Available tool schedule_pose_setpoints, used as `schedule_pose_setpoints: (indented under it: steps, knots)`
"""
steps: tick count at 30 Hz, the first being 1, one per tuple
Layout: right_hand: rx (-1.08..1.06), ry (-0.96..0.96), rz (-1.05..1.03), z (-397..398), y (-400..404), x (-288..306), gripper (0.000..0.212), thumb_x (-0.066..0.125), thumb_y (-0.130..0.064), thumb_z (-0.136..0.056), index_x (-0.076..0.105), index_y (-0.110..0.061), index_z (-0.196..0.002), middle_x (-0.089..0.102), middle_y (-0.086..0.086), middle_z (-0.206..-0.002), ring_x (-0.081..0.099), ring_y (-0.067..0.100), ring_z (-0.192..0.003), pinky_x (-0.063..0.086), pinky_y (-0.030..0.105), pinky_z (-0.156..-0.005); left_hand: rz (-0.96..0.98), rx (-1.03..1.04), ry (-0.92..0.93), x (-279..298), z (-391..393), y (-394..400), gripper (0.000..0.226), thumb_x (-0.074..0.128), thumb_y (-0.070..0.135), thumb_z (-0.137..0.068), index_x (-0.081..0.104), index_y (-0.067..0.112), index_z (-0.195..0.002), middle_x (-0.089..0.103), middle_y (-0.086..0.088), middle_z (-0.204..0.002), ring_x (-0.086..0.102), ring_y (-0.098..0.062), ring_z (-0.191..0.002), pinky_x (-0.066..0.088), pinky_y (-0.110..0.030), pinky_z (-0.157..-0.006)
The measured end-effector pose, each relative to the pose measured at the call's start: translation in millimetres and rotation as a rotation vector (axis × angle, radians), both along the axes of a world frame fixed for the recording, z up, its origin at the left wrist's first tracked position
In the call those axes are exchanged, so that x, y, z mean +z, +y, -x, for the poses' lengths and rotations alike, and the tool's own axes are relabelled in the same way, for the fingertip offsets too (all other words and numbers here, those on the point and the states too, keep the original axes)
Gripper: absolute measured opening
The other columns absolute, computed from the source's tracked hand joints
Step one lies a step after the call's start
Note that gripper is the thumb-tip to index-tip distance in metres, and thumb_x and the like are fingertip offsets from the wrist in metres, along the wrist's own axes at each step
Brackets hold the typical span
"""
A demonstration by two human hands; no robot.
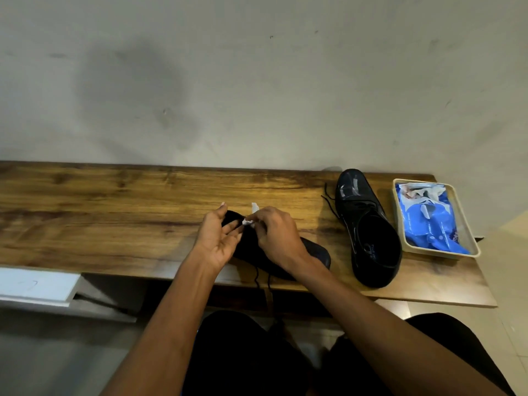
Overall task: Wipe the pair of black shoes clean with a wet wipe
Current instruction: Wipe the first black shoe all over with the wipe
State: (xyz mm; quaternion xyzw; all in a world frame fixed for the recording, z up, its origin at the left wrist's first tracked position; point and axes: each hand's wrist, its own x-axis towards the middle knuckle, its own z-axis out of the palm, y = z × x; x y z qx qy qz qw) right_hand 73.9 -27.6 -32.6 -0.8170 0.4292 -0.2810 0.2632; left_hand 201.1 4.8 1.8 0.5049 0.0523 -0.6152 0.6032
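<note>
One black shoe (314, 251) lies on its side near the front edge of the wooden table (114, 212), mostly hidden behind my hands, with its laces hanging over the edge. My right hand (278, 238) pinches a small white wet wipe (251, 215) against the shoe's toe end. My left hand (218, 238) is beside the shoe's toe, palm up with relaxed fingers touching it. The second black shoe (368, 230) stands upright on the table to the right, apart from both hands.
A beige tray (474, 247) holding a blue wet wipe packet (431, 221) sits at the table's right end. A grey wall runs behind the table. A white board (34, 287) lies below the table edge on the left. My dark-clothed knees are under the table.
</note>
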Motion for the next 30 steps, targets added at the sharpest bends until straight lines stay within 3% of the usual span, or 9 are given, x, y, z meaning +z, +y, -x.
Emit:
schedule_pose_setpoints:
  steps: [4, 8, 10, 12, 13, 15, 19, 24, 30]
  knots:
    - [0.061, -0.047, 0.111, 35, 39, -15, 0.023, 0.061, -0.01, -0.092, 0.075, -0.01, -0.11, 0.067, 0.005, -0.108, 0.063, 0.021, -0.102, 0.049, 0.027, -0.087, 0.005, 0.1, 0.033, -3, 1, -1, 0.052, 0.048, 0.02, -0.104, 0.03, 0.005, -0.151, 0.041, -0.031, -0.148, 0.045, -0.04, -0.137, 0.043, -0.043, -0.106]
    - [0.055, -0.005, 0.154, 48, 39, -25, 0.023, 0.064, -0.009, -0.091, 0.075, -0.011, -0.11, 0.067, 0.006, -0.111, 0.063, 0.023, -0.104, 0.049, 0.029, -0.086, 0.025, 0.041, -0.046, -8, 5, -2, 0.04, 0.046, 0.015, -0.105, 0.044, -0.002, -0.141, 0.048, -0.024, -0.144, 0.049, -0.036, -0.134, 0.045, -0.037, -0.105]
    - [0.049, 0.031, 0.149, 47, 29, -23, 0.024, 0.065, -0.008, -0.092, 0.074, -0.011, -0.113, 0.066, 0.007, -0.113, 0.061, 0.023, -0.106, 0.051, 0.032, -0.086, -0.043, -0.22, -0.431, -6, 1, 0, 0.025, 0.048, 0.017, -0.104, 0.061, 0.001, -0.117, 0.062, -0.017, -0.129, 0.058, -0.032, -0.124, 0.05, -0.035, -0.1]
    - [0.021, 0.054, 0.131, 47, 19, -23, 0.024, 0.063, -0.009, -0.093, 0.074, -0.012, -0.115, 0.066, 0.007, -0.113, 0.061, 0.024, -0.106, 0.05, 0.032, -0.085, -0.097, -0.628, -0.963, 2, -7, 4, 0.029, 0.051, 0.025, -0.103, 0.063, 0.009, -0.082, 0.066, -0.009, -0.09, 0.066, -0.026, -0.09, 0.052, -0.034, -0.08]
    - [-0.009, 0.065, 0.129, 47, 15, -24, 0.024, 0.063, -0.009, -0.094, 0.074, -0.012, -0.114, 0.066, 0.007, -0.113, 0.061, 0.025, -0.105, 0.049, 0.031, -0.085, -0.107, -0.83, -1.174, 7, -10, 6, 0.038, 0.051, 0.028, -0.103, 0.056, 0.012, -0.069, 0.057, -0.005, -0.071, 0.057, -0.022, -0.069, 0.046, -0.029, -0.067]
    - [-0.067, 0.079, 0.114, 46, 12, -25, 0.024, 0.062, -0.009, -0.095, 0.074, -0.012, -0.115, 0.066, 0.005, -0.113, 0.06, 0.023, -0.106, 0.05, 0.032, -0.088, -0.108, -1.093, -1.374, 16, -11, 11, 0.047, 0.048, 0.03, -0.105, 0.043, 0.016, -0.059, 0.038, 0.0, -0.056, 0.037, -0.015, -0.05, 0.029, -0.027, -0.053]
    - [-0.148, 0.005, 0.06, 33, 21, -20, 0.025, 0.06, -0.009, -0.095, 0.073, -0.008, -0.117, 0.066, 0.004, -0.114, 0.058, 0.018, -0.109, 0.049, 0.031, -0.093, -0.061, -1.137, -1.436, 12, -11, 14, 0.047, 0.049, 0.026, -0.105, 0.041, 0.017, -0.059, 0.036, 0.002, -0.053, 0.033, -0.011, -0.047, 0.027, -0.027, -0.051]
    - [-0.174, -0.198, 0.056, 12, 45, -19, 0.022, 0.063, -0.009, -0.094, 0.074, -0.008, -0.113, 0.068, 0.003, -0.112, 0.062, 0.015, -0.106, 0.051, 0.025, -0.091, -0.063, -0.926, -1.405, 1, -9, 22, 0.048, 0.054, 0.023, -0.101, 0.043, 0.018, -0.055, 0.034, 0.004, -0.048, 0.03, -0.013, -0.044, 0.024, -0.027, -0.049]
    - [-0.044, -0.026, 0.15, 42, 31, -29, 0.023, 0.061, -0.009, -0.093, 0.074, -0.008, -0.112, 0.067, 0.006, -0.113, 0.06, 0.021, -0.106, 0.044, 0.022, -0.092, -0.057, -0.756, -1.194, -11, -6, 27, 0.04, 0.054, 0.027, -0.101, 0.049, 0.015, -0.062, 0.033, -0.001, -0.054, 0.029, -0.014, -0.047, 0.025, -0.028, -0.054]
